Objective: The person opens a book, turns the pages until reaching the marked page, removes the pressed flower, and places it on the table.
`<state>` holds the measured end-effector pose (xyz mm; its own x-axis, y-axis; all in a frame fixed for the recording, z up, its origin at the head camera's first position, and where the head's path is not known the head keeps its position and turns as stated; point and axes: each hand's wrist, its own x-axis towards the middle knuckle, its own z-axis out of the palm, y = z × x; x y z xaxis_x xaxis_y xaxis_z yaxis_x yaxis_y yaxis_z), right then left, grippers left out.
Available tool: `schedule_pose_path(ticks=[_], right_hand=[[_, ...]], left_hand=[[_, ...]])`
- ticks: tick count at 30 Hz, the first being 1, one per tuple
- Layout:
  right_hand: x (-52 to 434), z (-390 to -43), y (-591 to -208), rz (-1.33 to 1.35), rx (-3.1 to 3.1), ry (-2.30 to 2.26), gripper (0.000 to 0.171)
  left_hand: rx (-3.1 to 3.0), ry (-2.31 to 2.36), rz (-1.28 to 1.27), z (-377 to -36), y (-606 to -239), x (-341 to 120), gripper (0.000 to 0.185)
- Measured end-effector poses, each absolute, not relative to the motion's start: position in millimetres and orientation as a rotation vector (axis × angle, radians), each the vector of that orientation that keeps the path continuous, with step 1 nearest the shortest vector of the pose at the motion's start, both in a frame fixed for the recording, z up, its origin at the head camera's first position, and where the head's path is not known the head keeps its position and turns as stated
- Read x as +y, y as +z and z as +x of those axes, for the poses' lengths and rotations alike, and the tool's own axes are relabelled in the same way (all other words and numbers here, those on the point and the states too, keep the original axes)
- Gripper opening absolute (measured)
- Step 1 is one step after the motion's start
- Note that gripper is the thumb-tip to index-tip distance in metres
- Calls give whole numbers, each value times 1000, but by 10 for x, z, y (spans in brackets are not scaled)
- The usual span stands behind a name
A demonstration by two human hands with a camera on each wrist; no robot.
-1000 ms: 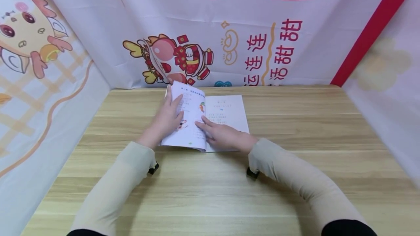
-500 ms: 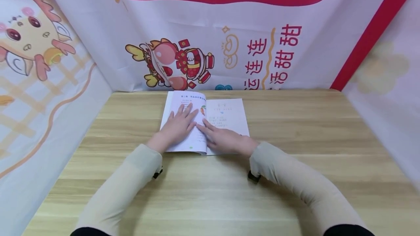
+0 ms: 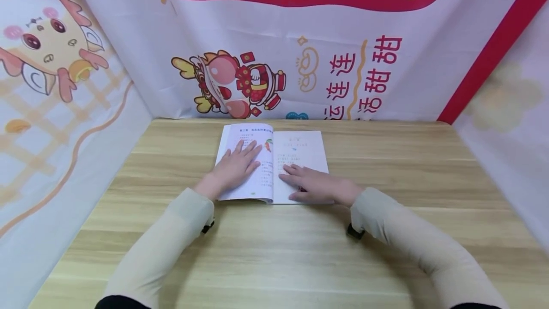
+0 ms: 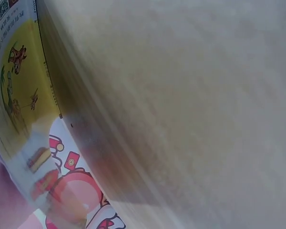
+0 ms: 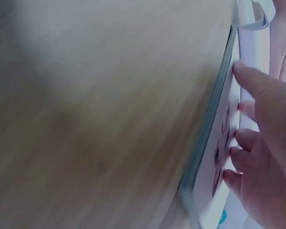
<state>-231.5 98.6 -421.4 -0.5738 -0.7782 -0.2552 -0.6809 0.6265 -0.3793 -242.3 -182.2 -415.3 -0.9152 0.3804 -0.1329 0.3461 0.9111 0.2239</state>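
Head view showing printed backdrop point(image 3: 274, 61) behind, wooden worktop point(image 3: 386, 166) below, open booklet point(image 3: 300, 149) lying flat at worktop's far middle. Left hand point(image 3: 236, 168) pressing booklet's left page, fingers straight and slightly spread. Right hand point(image 3: 315, 185) resting on booklet's right page, fingers extended flat. Seemingly flattening done; pages already lying level.

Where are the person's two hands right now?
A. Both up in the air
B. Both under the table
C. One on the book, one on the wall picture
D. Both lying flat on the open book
D: in the head view the left hand lies flat on the left page and the right hand on the right page of the open book, which lies on the wooden table.
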Motion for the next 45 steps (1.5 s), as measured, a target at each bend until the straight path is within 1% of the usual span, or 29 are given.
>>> schedule_pose_path(ticks=[9, 15, 26, 35, 42, 45], right_hand=[[1286, -2350, -4157, -1125, 2360, -377, 81], [1392, -2352, -4155, -1104, 2337, -393, 78], [1537, -2348, -4068, -1060, 2299, -450, 72], [1575, -2378, -3975, -1044, 2272, -441, 71], [1615, -2414, -3943, -1009, 2251, -457, 64], [1623, -2397, -3921, -1010, 2265, -438, 65]], left_hand=[[2869, 311, 537, -2443, -4100, -1816, 62], [2848, 321, 523, -2427, -4109, -1817, 62], [2841, 317, 577, -2423, -4114, -1818, 63], [2822, 281, 591, -2425, -4096, -1828, 65], [2813, 292, 597, -2421, -4080, -1840, 64], [2809, 286, 601, -2421, -4071, -1852, 64]])
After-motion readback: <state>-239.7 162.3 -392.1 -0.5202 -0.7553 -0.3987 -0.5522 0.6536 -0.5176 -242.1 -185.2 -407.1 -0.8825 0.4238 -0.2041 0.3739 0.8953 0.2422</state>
